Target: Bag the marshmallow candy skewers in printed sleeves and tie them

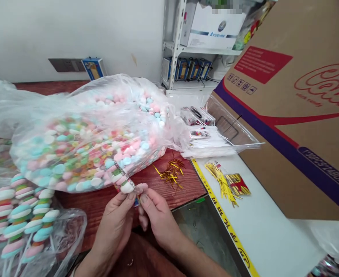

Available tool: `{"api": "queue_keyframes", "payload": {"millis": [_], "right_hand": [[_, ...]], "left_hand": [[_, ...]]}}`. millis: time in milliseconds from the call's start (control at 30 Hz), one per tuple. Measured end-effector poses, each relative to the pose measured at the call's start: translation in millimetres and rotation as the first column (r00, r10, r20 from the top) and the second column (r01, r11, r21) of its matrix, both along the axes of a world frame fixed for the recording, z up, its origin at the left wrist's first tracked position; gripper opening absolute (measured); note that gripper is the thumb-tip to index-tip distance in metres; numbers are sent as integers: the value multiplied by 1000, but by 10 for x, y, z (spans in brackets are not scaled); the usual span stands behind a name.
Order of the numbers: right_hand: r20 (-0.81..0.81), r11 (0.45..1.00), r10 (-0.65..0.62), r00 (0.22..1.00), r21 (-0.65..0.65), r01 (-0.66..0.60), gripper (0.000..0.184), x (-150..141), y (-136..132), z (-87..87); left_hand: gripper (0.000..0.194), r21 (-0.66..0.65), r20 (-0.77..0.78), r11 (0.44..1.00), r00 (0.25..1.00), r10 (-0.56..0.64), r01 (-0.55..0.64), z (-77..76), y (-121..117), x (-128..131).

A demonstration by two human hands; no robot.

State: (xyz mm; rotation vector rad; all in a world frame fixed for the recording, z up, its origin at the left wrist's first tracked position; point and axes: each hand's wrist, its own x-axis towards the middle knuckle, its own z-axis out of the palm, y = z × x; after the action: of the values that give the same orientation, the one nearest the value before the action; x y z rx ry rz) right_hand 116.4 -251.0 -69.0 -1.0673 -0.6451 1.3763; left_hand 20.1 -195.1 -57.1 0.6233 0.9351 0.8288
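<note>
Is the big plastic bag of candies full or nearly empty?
Full: the big plastic bag bulges with pastel candy discs heaped across the wooden table.

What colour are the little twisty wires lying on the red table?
The twist ties on the red table are shiny gold, seen clearly in the head view.

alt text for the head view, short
Two bare hands, left hand and right hand, pinch a wrapped marshmallow candy skewer over a red wooden table. Behind lies a clear bag of pastel candies; gold twist ties lie beside it, and finished skewers at left.
</note>
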Motion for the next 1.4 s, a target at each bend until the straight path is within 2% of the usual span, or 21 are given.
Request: {"api": "queue_keyframes", "payload": {"millis": [67, 133, 200, 267, 367, 467, 533, 600, 700, 767, 800, 867, 900, 967, 1033, 1133, 1200, 1267, 1333, 1367, 1400], "right_hand": [[366, 984, -174, 914, 110, 144, 28, -23, -18, -52], [466, 964, -262, 845, 173, 204, 29, -39, -24, -102], [276, 978, -199, 940, 109, 176, 35, -34, -18, -127], [-75, 998, -61, 995, -9, 60, 37, -5, -11, -118], [-445, 987, 82, 892, -88, -135, 37, 56, -7, -73], [-521, 959, 171, 836, -107, -262, 37, 72, 0, -66], [-379, 975, 117, 918, -133, -179, 34, 38, 5, -92], [-18, 996, -54, 998, -65, 53, 28, -13, 4, -125], [484, 949, -310, 818, 210, 235, 21, -60, -1, -151], [518, 945, -314, 796, 248, 211, 20, -56, 0, -139], [430, 960, -263, 863, 207, 189, 21, -46, 1, -126], [60, 994, -100, 993, 59, 96, 22, -25, 0, -98], [-164, 1000, -21, 986, -7, 20, 22, -17, -4, -90], [-501, 986, 105, 859, -61, -155, 26, -9, -16, -102], [-653, 944, 236, 720, -24, -330, 32, -12, -31, -153], [-692, 822, 457, 559, 88, -563, 38, -31, -42, -248], [-680, 777, 515, 521, 114, -619, 39, -37, -39, -270], [-562, 837, 483, 672, 70, -543, 37, -12, -37, -243], [-147, 933, 358, 922, 13, -360, 34, 75, -60, -191], [162, 971, 234, 959, 14, -240, 31, 149, -87, -171], [458, 992, 89, 884, 38, -120, 28, 241, -125, -162]], "left_hand": [[34, 24, -4, 999, 999, 38, -38, 1, -19, 48], [30, 58, 25, 998, 999, 33, -35, 10, -21, 77], [30, 64, 88, 997, 995, -50, 45, 17, -3, 71], [33, 27, 169, 987, 973, -159, 157, 9, 24, 33], [38, -40, 268, 963, 931, -248, 268, -46, 62, -32], [35, -65, 268, 972, 942, -201, 226, -120, 84, -45], [32, -72, 218, 990, 970, -104, 122, -145, 84, -19], [32, -75, 155, 997, 988, -10, 22, -141, 74, 16], [33, -40, 48, 998, 997, 56, -54, -108, 56, 33], [32, -1, 18, 998, 998, 55, -55, -102, 64, 6], [32, 15, 29, 999, 999, 29, -29, -109, 76, -17], [35, 22, 84, 997, 993, -82, 81, -138, 107, -78], [37, 19, 118, 987, 980, -158, 157, -155, 122, -113], [39, 30, 175, 955, 939, -297, 296, -181, 142, -186], [37, 83, 188, 915, 895, -403, 395, -182, 143, -248], [37, 235, 166, 854, 847, -505, 463, -140, 110, -295], [39, 279, 135, 852, 860, -492, 443, -110, 88, -302], [35, 232, 84, 883, 896, -436, 408, -101, 92, -307], [29, 191, 11, 923, 939, -343, 334, -117, 134, -320], [28, 191, -27, 945, 963, -267, 267, -132, 166, -330], [29, 206, -64, 961, 983, -175, 184, -150, 201, -341]]}}
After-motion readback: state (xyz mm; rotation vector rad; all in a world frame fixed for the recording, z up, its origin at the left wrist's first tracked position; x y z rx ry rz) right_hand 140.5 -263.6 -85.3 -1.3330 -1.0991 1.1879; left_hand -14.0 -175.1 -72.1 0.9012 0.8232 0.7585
